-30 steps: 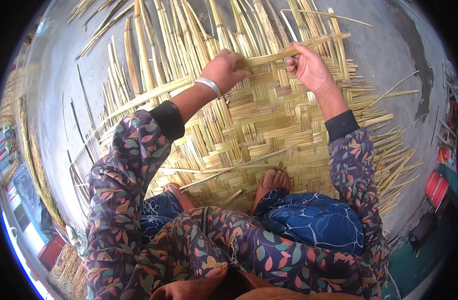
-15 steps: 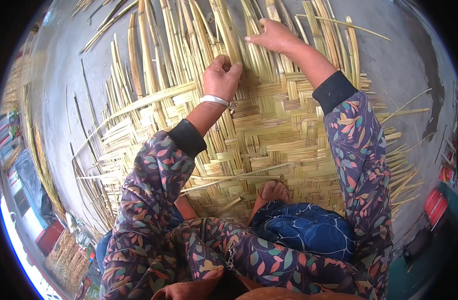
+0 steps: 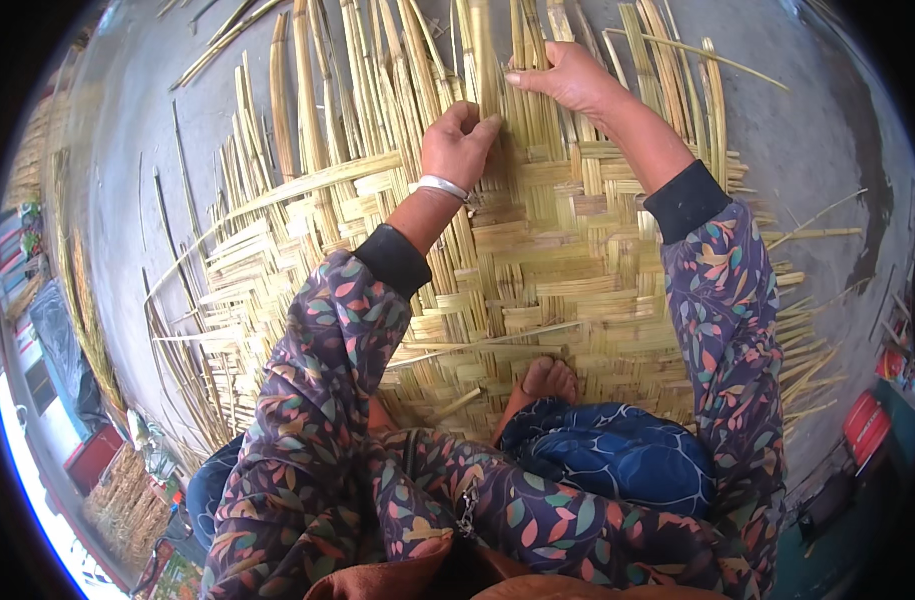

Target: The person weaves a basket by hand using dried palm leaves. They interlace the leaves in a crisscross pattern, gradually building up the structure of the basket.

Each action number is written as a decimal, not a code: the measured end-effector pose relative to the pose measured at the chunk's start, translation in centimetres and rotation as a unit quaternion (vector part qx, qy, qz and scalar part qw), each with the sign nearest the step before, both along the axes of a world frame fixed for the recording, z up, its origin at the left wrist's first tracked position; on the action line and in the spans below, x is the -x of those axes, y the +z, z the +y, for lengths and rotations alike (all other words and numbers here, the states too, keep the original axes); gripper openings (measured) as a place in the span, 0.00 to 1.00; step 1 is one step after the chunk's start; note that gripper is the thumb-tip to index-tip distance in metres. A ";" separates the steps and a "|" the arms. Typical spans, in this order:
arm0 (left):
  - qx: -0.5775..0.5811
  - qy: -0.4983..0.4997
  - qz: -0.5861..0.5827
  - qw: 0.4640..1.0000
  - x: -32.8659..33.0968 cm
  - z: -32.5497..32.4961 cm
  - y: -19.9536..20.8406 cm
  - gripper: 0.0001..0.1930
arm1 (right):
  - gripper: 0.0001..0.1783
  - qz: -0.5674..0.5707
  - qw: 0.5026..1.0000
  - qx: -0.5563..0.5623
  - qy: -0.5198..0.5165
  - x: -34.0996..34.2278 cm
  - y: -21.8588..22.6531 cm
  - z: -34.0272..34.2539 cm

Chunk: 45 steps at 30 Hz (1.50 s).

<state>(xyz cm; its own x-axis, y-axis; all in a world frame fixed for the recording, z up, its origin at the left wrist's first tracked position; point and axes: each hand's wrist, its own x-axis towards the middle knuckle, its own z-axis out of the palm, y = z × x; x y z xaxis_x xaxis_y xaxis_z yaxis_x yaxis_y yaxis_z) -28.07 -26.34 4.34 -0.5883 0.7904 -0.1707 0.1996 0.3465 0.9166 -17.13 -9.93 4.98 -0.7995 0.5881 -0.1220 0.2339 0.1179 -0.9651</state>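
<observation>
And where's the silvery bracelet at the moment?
In the head view, the silvery bracelet circles the left wrist, between the left hand and the dark sleeve cuff.

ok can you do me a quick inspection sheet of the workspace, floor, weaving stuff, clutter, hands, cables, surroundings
surface: grey floor, with a dark streak on the right
weaving: mat of interlaced pale strips; unwoven strips stick out past its far edge
clutter: loose sticks on the floor at far left; a thin stick lies across the unwoven strips at far right
hands: left hand and right hand both at the unwoven strips; how firmly the fingers grip is unclear
cables: nothing seen
surroundings: bare foot on the mat; red object at the right rim
</observation>
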 end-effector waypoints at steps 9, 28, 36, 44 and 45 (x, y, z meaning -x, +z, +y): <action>0.056 -0.125 0.111 0.984 1.8 0.2 -1.5 0.14 | 0.23 0.102 0.977 0.168 -0.089 -2.5 -0.9 -1.4; -0.032 -0.060 0.300 0.951 -1.4 -1.8 -4.1 0.14 | 0.09 -0.003 0.944 0.005 -0.331 -7.0 -6.3 -7.1; 0.052 -0.248 0.468 0.846 -0.1 -2.2 -2.2 0.10 | 0.13 0.207 0.842 0.341 -0.364 -11.9 -6.2 -4.0; -0.047 -0.248 0.400 0.881 -5.4 2.8 -0.8 0.19 | 0.06 0.310 0.819 0.414 -0.249 -14.4 -7.3 -2.7; -0.035 -0.264 0.357 0.895 -5.7 3.4 -1.5 0.23 | 0.06 0.312 0.833 0.402 -0.216 -14.8 -7.2 -2.3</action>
<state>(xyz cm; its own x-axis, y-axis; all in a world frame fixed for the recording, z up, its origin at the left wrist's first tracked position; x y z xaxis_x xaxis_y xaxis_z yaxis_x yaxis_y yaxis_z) -22.34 -22.91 2.82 -0.0687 0.9845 0.1611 0.8623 -0.0226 0.5059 -2.34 -12.18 -2.23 -0.5899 0.7661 -0.2553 -0.4901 -0.5910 -0.6407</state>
